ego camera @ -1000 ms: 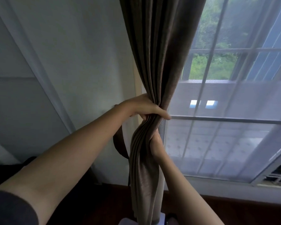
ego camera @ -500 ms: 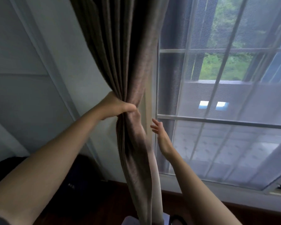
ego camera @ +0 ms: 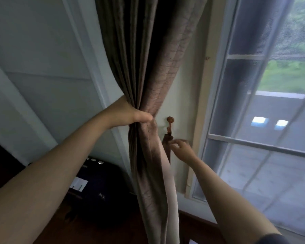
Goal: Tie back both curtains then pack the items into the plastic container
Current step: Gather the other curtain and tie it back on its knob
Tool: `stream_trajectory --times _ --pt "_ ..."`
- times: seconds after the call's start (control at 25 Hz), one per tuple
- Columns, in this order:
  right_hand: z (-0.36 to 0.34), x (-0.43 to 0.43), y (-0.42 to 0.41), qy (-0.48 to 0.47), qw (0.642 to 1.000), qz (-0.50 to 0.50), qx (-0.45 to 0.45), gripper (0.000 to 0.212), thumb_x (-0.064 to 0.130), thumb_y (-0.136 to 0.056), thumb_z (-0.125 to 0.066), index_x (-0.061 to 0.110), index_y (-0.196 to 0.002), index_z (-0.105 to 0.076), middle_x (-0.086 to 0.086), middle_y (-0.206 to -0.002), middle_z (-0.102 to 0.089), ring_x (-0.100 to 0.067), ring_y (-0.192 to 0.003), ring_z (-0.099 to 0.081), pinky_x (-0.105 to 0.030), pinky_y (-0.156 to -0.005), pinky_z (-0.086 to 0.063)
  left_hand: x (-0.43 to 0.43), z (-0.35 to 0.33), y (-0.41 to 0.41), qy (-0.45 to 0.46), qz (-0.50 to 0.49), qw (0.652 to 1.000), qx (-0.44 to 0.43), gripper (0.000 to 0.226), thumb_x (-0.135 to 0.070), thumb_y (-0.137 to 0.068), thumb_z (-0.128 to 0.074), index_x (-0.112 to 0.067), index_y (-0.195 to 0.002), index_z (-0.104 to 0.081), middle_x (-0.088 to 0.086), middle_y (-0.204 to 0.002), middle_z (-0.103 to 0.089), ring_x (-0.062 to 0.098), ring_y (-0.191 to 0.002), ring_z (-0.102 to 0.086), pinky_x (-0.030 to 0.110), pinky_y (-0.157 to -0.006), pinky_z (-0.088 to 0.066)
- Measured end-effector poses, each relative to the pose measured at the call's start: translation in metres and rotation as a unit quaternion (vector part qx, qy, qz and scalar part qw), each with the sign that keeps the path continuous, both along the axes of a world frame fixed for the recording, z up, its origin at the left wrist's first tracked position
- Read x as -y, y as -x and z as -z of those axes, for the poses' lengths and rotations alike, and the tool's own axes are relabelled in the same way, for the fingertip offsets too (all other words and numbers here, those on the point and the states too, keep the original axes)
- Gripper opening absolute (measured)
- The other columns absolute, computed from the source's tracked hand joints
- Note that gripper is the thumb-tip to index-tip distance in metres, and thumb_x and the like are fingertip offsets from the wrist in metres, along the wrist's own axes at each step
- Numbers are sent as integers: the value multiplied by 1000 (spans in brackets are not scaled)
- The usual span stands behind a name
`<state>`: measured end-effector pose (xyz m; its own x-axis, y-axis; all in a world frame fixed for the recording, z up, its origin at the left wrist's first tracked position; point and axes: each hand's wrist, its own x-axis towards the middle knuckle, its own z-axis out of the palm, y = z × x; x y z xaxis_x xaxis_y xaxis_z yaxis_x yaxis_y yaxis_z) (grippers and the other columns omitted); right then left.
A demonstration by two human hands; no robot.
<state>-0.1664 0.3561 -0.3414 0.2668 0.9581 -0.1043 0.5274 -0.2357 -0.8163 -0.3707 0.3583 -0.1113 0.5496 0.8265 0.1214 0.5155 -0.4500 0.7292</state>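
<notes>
Hook (ego camera: 170, 119), dark bag (ego camera: 102, 192) beside curtain (ego camera: 148, 81)

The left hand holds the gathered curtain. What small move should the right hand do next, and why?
Probably pinch the dark brown fabric strap and draw it around the gathered brown curtain. The left hand grips the curtain, the strap hangs loose from the round wall hook, and the right hand is at the strap, grip unclear.
</notes>
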Motion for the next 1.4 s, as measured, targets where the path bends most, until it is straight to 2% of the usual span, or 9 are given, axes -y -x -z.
stream_trajectory --times 0.2,0.28,0.44,0.56,0.76,0.84,0.96,1.16,1.4 --pt "21 -38 10 32 998 -27 -47 27 11 -84 -53 31 -84 -70 -7 -119 -60 -28 -109 -56 -40 -100 -45 -11 -1 11 0 -11 999 -35 37 -10 -72 -75 0 -105 -62 17 -110 -65 25 -99 -63 38 -88 -52" --pt "30 -45 13 27 996 -13 -83 33 10 -82 -53 37 -72 -69 -7 -116 -60 -27 -106 -57 -41 -97 -47 -14 0 13 -4 -7 999 -40 40 -11 -72 -75 1 -109 -61 17 -110 -65 24 -99 -64 38 -88 -52" --pt "25 -18 19 -29 984 0 -174 16 -1 -72 -51 13 -67 -57 -7 -76 -56 -28 -80 -53 -35 -70 -43 -18 2 10 -3 -6 999 -35 46 -18 -70 -76 -2 -111 -61 14 -111 -66 22 -100 -64 38 -89 -52" --pt "21 22 2 -84 971 46 -217 20 8 -67 -58 6 -84 -48 -12 -77 -51 -29 -73 -50 -37 -63 -43 -20 6 3 -6 -4 1000 -28 46 -19 -69 -75 1 -108 -61 17 -110 -65 24 -99 -64 40 -88 -52" --pt "-18 66 -74 -59 993 77 -69 37 37 -72 -66 24 -105 -56 -5 -80 -66 -19 -74 -63 -29 -67 -48 -18 17 -28 2 6 1000 -3 44 -22 -65 -75 -7 -104 -65 8 -106 -69 13 -94 -65 32 -83 -53" --pt "-46 81 -104 -28 998 37 49 23 41 -77 -68 21 -87 -67 0 -72 -66 -14 -70 -61 -28 -64 -44 -15 24 -46 5 3 1000 10 45 -29 -59 -75 -14 -100 -67 3 -102 -70 12 -92 -66 35 -85 -55" --pt "-87 98 -125 -40 977 13 209 39 46 -79 -62 12 -59 -56 1 -53 -50 -15 -55 -48 -35 -55 -36 -5 34 -77 14 8 1000 19 48 -36 -52 -73 -20 -97 -68 -2 -96 -70 11 -89 -66 38 -84 -56" --pt "-135 121 -120 -60 961 -11 268 28 33 -83 -64 7 -73 -65 -7 -69 -66 -21 -65 -59 -36 -63 -47 20 49 -130 16 -12 999 30 63 -43 -50 -73 -16 -106 -64 1 -101 -67 20 -93 -65 35 -81 -56" --pt "-142 143 -100 -81 950 26 301 16 25 -75 -71 11 -81 -68 -2 -68 -60 -23 -68 -58 -29 -61 -38 33 49 -170 -14 -12 999 28 48 -37 -64 -74 -18 -106 -61 1 -101 -66 19 -88 -62 24 -71 -46"
